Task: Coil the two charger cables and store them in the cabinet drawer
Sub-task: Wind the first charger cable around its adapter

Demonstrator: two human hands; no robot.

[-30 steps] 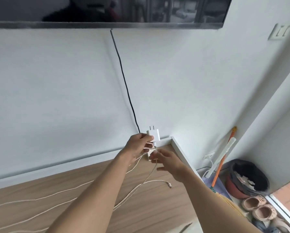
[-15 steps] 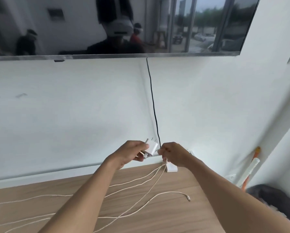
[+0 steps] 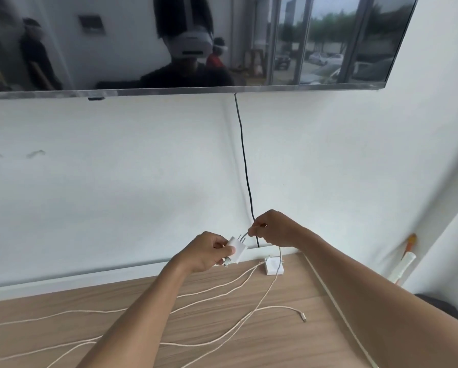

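Head view, single entry.

Left hand (image 3: 209, 253): fingers curled round a white charger plug (image 3: 237, 248), held above the back edge of the wooden cabinet top (image 3: 289, 346); the plug is tilted, metal prongs pointing up and to the right; a small metal connector shows at its lower edge, beside the fingers.

Right hand (image 3: 274, 229): thumb and fingertips pinching a thin cable (image 3: 280, 254) just beside the prongs; the cable drops from this hand, crosses a second white charger plug (image 3: 274, 267) and trails onto the wood.

Second white charger plug: lying flat on the cabinet top, near the wall, below the right hand.

Pale cables (image 3: 278, 306): uncoiled, spread in long loose lines across the cabinet top and off the left edge of the picture; one free metal tip (image 3: 304, 319) rests on the wood to the right.

Surroundings: white wall (image 3: 116, 195); wall-mounted television (image 3: 328, 49) along the top, with a black cord (image 3: 245, 168) hanging down behind the hands; orange-handled tool (image 3: 410, 244) leaning at far right.
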